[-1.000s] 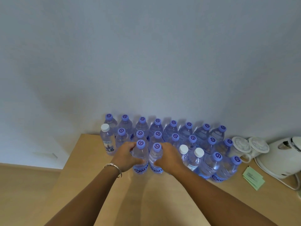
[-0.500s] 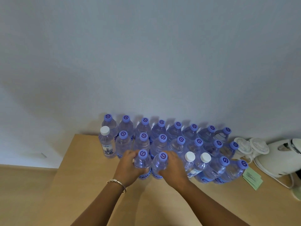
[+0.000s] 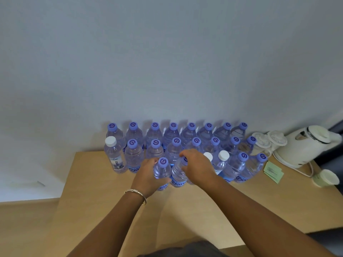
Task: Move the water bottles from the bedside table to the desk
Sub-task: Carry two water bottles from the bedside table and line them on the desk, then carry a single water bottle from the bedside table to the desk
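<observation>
Both hands on two front water bottles at the pale wooden desk [image 3: 104,182].

Head view: left hand [image 3: 148,173], its grip curled round a clear plastic purple-capped bottle [image 3: 161,170]; right hand [image 3: 199,166], its grip curled over the top of the neighbouring clear bottle [image 3: 178,175], the two bottles touching, upright on the desk. Rows of the same purple-capped bottles [image 3: 191,134] stand behind against the wall. White electric kettle [image 3: 304,143] at far right.

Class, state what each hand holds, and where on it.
Left hand grips one bottle around its body; right hand grips the neighbouring bottle near its top.
</observation>
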